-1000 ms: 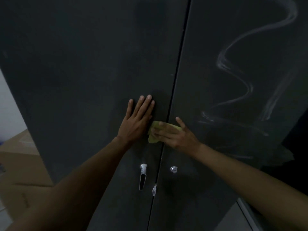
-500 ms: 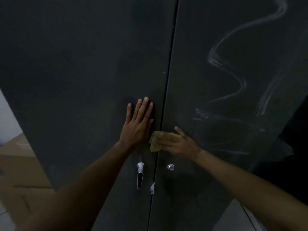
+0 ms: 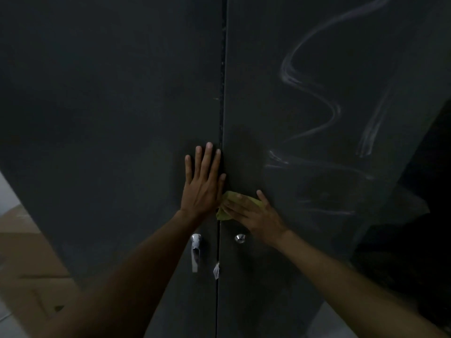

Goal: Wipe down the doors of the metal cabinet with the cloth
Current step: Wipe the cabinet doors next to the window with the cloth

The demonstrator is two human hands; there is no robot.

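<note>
Cloth [image 3: 225, 211] under right hand [image 3: 256, 215], beside left hand [image 3: 202, 189]

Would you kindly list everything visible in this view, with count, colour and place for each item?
Cabinet doors: two, dark grey, shut, filling most of the view.
Wipe streaks: several, pale, wavy, on the right door.
Handle: one, silver, left door near the seam.
Lock: one, silver, round, right door beside the seam.
Tag: one, whitish, small, at the seam below the handle.
Cloth: one, yellow-green, across the seam under the right hand.
Cardboard boxes: brown, lower left; count unclear.
Left hand: flat on the left door, empty.
Right hand: pressing the cloth against the right door.
</note>
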